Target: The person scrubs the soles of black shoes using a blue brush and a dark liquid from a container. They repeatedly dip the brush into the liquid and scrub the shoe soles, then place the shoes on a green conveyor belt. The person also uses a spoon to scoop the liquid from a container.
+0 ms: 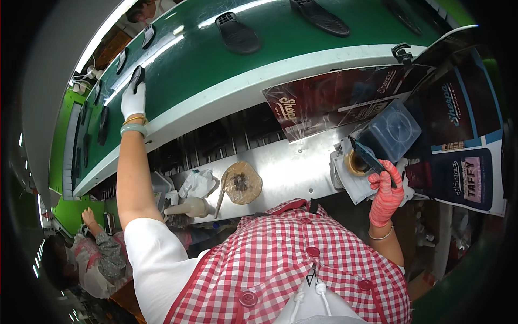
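My left hand (133, 101), in a white glove, reaches out over the green conveyor belt (178, 81). Its fingers are closed on the near end of a black shoe sole (137, 76). On the right, my right hand (386, 194) wears a pink-red glove and grips a dark flat-handled brush (370, 157). The brush slants over a small round pot (354, 163) with a brownish rim; its bristle end is hard to make out. Other black soles (237, 35) lie spaced along the belt, some at the far left.
A metal ledge (291, 167) holds a brown-stained round pad (243, 183), a squeeze bottle (189, 208) and crumpled white wrapping (197, 183). A clear blue plastic box (393, 129) stands beside the pot, near printed boards (345, 100). Other people are at the left and far side.
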Tool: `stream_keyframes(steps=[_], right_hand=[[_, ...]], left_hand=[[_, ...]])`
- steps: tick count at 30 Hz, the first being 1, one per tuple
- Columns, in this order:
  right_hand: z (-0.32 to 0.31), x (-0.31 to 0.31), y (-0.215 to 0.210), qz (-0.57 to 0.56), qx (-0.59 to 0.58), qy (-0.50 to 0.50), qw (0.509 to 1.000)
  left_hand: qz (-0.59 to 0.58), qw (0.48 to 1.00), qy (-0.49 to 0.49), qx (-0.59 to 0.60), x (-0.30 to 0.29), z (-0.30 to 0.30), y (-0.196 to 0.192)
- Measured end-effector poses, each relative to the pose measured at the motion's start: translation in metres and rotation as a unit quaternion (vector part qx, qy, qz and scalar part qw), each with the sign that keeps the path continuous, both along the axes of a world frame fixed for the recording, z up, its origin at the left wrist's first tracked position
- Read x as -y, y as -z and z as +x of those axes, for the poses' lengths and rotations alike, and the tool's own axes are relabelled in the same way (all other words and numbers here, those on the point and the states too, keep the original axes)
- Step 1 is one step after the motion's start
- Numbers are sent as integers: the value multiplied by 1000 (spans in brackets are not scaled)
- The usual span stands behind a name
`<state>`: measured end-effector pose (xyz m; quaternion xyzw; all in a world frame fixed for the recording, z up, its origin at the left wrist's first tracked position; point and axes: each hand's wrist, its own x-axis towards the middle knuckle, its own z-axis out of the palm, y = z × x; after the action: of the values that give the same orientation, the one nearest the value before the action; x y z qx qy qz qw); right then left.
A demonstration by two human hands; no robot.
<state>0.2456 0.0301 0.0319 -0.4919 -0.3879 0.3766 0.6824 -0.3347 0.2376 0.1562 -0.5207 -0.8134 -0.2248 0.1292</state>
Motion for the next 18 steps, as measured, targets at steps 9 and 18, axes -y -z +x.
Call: stream_keyframes(steps=[9,18], right_hand=[[-9,7,-9,-49,15,34,998],[8,8,3,-100,-26,28,994]], left_hand=[[-204,956,-212,-3,-32,-117,17],[82,805,-31,587,13,-109,10]])
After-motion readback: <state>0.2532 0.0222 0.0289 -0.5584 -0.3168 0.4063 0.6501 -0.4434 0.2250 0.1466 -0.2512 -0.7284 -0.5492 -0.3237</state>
